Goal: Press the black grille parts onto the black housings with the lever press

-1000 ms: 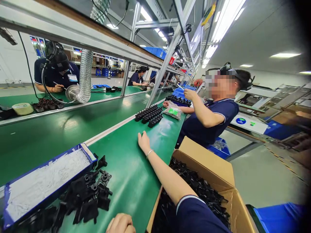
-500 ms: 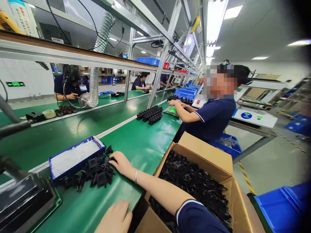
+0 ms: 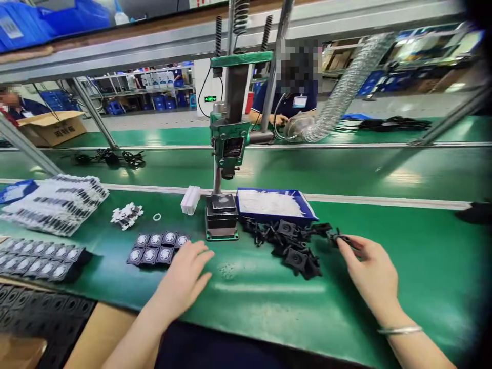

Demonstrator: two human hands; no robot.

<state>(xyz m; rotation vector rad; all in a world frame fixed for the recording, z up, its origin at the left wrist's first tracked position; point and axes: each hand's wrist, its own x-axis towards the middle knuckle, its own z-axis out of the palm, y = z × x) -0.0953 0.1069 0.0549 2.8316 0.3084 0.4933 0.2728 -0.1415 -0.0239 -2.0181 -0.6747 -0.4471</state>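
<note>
My right hand (image 3: pixel 371 274), with a bracelet at the wrist, is closed on a small black plastic part (image 3: pixel 338 237) at the right end of a heap of black plastic parts (image 3: pixel 295 256). The part's shape is partly covered by the fingers. My left hand (image 3: pixel 186 271) is open, its fingers stretched out with nothing in them. It reaches over the right end of a group of square black housings with white fan-like wheels (image 3: pixel 150 253); whether it touches them I cannot tell. A hand press (image 3: pixel 223 218) with a green head stands between the hands.
Behind the heap lies a blue tray of thin white pieces (image 3: pixel 269 204). Further left are a white block (image 3: pixel 190 200), a white ring (image 3: pixel 157 217), white-and-black parts (image 3: pixel 127 215), stacked white parts (image 3: pixel 57 202) and rows of housings (image 3: pixel 38 259). A co-worker (image 3: pixel 286 105) sits across the bench.
My view has swung left from the neighbouring worker and the cardboard box to the press. My left hand has moved forward to the housings. My right hand stays by the black heap.
</note>
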